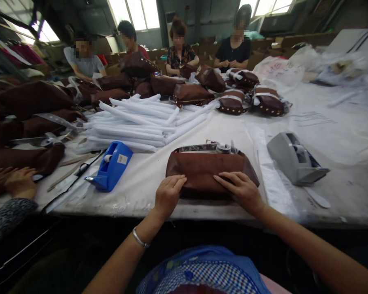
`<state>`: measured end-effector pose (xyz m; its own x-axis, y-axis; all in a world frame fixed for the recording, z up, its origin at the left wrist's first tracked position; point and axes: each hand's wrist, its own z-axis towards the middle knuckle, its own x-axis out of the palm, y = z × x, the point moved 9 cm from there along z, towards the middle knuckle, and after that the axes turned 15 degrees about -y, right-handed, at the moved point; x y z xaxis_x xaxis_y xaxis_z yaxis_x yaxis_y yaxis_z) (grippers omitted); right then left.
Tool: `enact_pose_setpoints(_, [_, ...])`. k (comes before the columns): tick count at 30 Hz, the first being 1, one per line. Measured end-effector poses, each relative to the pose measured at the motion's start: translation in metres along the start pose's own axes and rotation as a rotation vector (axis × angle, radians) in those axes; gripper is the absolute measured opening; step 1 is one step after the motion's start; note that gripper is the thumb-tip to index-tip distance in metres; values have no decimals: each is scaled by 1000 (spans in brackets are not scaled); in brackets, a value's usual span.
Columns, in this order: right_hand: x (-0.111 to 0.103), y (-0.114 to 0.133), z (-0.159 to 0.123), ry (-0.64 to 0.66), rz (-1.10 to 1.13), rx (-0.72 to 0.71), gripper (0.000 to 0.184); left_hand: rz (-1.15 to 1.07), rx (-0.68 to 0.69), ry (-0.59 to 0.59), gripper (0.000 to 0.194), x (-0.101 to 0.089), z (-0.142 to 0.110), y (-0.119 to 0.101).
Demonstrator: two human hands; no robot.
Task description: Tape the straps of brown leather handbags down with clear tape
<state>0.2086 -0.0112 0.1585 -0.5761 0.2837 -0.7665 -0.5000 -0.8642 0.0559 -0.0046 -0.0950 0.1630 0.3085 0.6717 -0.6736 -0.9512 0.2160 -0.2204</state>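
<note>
A brown leather bag (202,165) lies flat on the white table (159,171) right in front of me, its opening facing away. My left hand (168,194) rests on the bag's near left edge, fingers curled over it. On the near right part lies my right hand (241,188), fingers stretched flat on the leather. A roll of tape (223,148) and patterned lining show at the bag's far rim.
A blue tape dispenser (112,165) sits left of the bag, a grey one (294,158) to the right. White paper rolls (141,122) lie behind. Brown bags (233,101) are piled farther back. Several people sit across the table; another person's hands (14,181) rest at left.
</note>
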Motion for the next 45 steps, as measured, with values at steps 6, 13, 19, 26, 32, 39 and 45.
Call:
enact_pose_setpoints(6, [4, 5, -18, -201, 76, 33, 54, 77, 126, -79, 42, -3, -22, -1])
enact_pose_setpoints(13, [-7, 16, -11, -186, 128, -33, 46, 77, 187, -135, 23, 2, -15, -12])
enact_pose_setpoints(19, [-53, 21, 44, -136, 216, 47, 46, 94, 169, -112, 17, 4, -13, -12])
enact_pose_setpoints(26, [32, 6, 30, -4, -103, -12, 71, 83, 80, 37, 33, 1, -12, -13])
enact_pose_setpoints(32, [34, 4, 25, -10, -113, -27, 71, -132, -136, 222, 32, -16, 40, -17])
enact_pose_setpoints(39, [34, 2, 23, -49, -106, -3, 71, 128, 7, -34, 57, 46, 45, -18])
enact_pose_setpoints(45, [23, 6, 30, -70, -111, -25, 73, 175, 50, -18, 66, 63, 24, -11])
